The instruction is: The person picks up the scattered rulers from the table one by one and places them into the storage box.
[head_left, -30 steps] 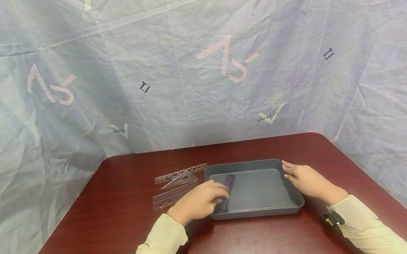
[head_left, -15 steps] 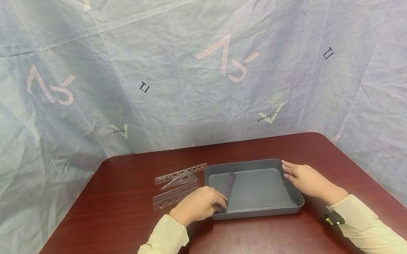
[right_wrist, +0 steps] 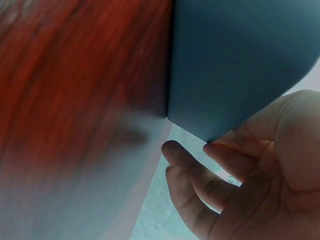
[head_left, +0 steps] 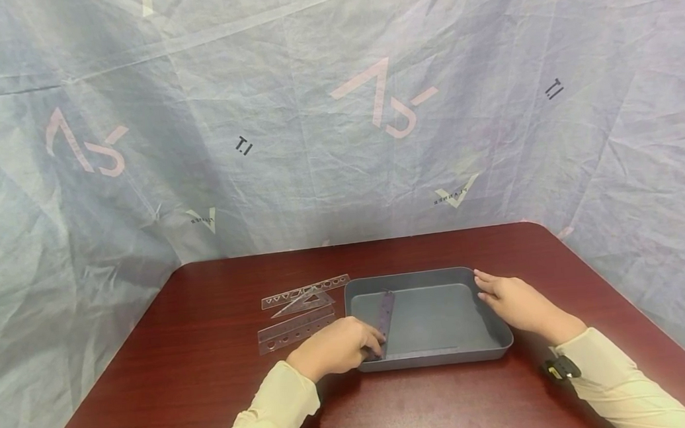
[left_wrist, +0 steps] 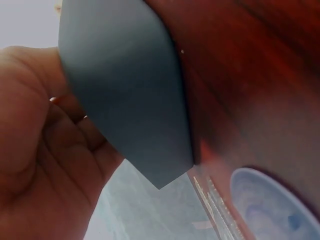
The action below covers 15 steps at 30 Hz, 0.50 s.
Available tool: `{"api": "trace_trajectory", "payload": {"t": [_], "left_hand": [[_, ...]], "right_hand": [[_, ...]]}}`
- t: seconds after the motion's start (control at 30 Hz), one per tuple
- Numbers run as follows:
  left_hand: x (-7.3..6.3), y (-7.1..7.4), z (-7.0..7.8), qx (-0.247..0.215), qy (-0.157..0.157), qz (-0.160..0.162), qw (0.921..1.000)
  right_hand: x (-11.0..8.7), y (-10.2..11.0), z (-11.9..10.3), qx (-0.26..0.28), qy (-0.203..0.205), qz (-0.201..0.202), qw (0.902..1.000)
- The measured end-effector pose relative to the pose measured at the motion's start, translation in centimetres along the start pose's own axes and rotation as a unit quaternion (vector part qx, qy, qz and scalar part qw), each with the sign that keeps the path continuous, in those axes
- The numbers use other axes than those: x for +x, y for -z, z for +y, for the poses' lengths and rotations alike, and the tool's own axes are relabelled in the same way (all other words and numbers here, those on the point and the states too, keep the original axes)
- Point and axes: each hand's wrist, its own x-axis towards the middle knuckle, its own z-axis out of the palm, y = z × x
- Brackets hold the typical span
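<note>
A dark grey rectangular tray (head_left: 433,317) sits on the table. Inside it, near the left wall, lies a purple ruler (head_left: 388,310), running front to back. My left hand (head_left: 336,347) reaches over the tray's left wall and holds the ruler's near end between its fingers. From the left wrist view, the outer tray wall (left_wrist: 125,90) hides those fingertips. At the right side, my right hand (head_left: 518,304) grips the tray's rim. Its thumb goes over the wall in the right wrist view, while the other fingers (right_wrist: 200,185) stay loosely bent outside. A thin clear strip (head_left: 426,352) lies along the tray's front.
Left of the tray are a clear stencil ruler (head_left: 279,300), a clear set square (head_left: 315,300) overlapping it and a wider clear ruler (head_left: 279,336). A pale blue round-edged piece (left_wrist: 270,205) shows in the left wrist view. Grey printed cloth (head_left: 314,143) hangs behind the table.
My left hand has lowered towards the tray's near left corner. The purple ruler has come down with it and shifted slightly left since half a second ago. My right hand has stayed put.
</note>
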Motion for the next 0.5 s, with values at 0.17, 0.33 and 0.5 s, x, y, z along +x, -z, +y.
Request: {"api": "trace_trajectory", "payload": {"t": [0.17, 0.33, 0.5], "left_hand": [[0.01, 0.1, 0.13, 0.008, 0.011, -0.009, 0.9999], [0.08, -0.09, -0.02, 0.009, 0.001, -0.002, 1.0], [0.26, -0.22, -0.38, -0.008, 0.002, 0.002, 1.0]], "right_hand": [[0.02, -0.1, 0.05, -0.002, 0.0, 0.0, 1.0], [-0.02, -0.15, 0.11, -0.006, 0.002, 0.002, 1.0], [-0.1, 0.1, -0.09, -0.01, 0.001, 0.005, 0.9999]]}}
